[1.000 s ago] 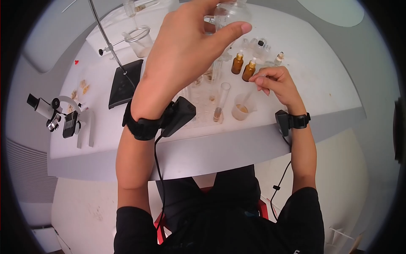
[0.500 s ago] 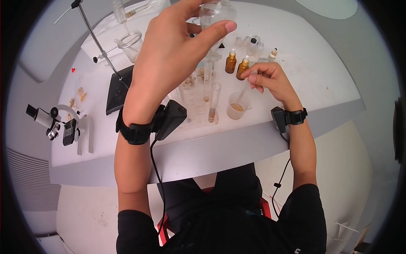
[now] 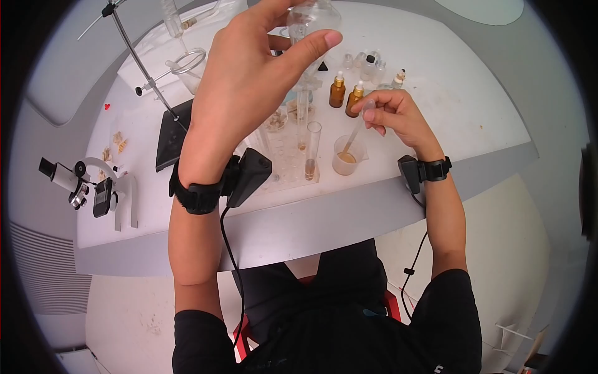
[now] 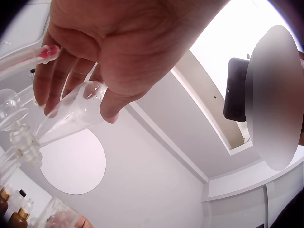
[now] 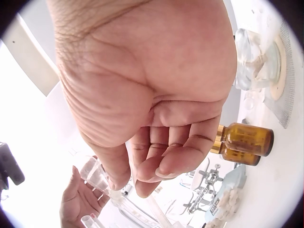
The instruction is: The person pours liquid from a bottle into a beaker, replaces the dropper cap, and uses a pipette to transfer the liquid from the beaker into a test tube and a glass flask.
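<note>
My left hand (image 3: 240,78) holds a clear, pear-shaped separatory funnel (image 3: 317,19) high over the table, thumb on one side and fingers on the other. The funnel's stopcock (image 4: 26,145) shows below its narrow end in the left wrist view. A clear plastic dropper (image 3: 354,138) is pinched between the thumb and fingers of my right hand (image 3: 398,118). Its lower end slants down into a small plastic beaker (image 3: 346,167) with brown liquid. Just left of this beaker a test tube (image 3: 313,146) with brown contents stands in a clear rack (image 3: 288,181).
Two amber dropper bottles (image 3: 337,93) stand just behind the right hand, with small clear bottles (image 3: 369,67) farther back. On the left are a retort stand base (image 3: 167,140) with a ring and a microscope (image 3: 65,174). The table's grey front edge (image 3: 299,221) runs before me.
The head view has shifted, so the tabletop things sit a little further left. More of the dropper's bulb shows beside my right thumb. Both hands keep their hold.
</note>
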`<state>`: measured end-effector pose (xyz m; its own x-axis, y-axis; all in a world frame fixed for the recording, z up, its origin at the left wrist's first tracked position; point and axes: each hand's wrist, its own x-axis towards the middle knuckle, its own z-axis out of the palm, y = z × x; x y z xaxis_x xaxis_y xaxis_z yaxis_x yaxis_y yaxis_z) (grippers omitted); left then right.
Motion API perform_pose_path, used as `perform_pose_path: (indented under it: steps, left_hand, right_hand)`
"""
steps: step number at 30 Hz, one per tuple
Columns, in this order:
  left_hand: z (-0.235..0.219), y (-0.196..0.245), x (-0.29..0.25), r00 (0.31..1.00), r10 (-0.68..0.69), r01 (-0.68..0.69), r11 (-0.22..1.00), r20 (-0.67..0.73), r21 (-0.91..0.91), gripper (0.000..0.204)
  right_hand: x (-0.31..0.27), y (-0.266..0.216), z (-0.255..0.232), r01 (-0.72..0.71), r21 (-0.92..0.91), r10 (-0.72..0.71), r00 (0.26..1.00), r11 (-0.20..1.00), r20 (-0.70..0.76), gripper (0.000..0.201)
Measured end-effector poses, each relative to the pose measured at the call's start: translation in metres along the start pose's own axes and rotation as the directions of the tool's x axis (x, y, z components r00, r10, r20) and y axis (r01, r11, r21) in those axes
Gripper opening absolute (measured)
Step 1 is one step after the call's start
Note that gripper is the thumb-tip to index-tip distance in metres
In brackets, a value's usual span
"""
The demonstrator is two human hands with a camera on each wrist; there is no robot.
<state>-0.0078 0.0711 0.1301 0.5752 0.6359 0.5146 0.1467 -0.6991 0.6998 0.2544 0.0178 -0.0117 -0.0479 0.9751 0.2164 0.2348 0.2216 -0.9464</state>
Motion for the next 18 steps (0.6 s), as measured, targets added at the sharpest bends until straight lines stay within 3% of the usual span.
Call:
perform_pose_path:
  steps: [13, 18]
  left_hand:
    - [0.001, -0.004, 0.002, 1.0, -0.006, 0.006, 1.0, -0.002, -0.008, 0.05]
    - [0.006, -0.015, 0.009, 0.994, -0.102, 0.103, 0.992, -0.026, 0.066, 0.05]
  right_hand:
    - [0.0, 0.001, 0.0, 0.008, 0.029, -0.008, 1.0, 1.0, -0.008, 0.019]
    - [0.0, 0.001, -0.001, 0.011, 0.032, -0.011, 1.0, 0.999, 0.001, 0.02]
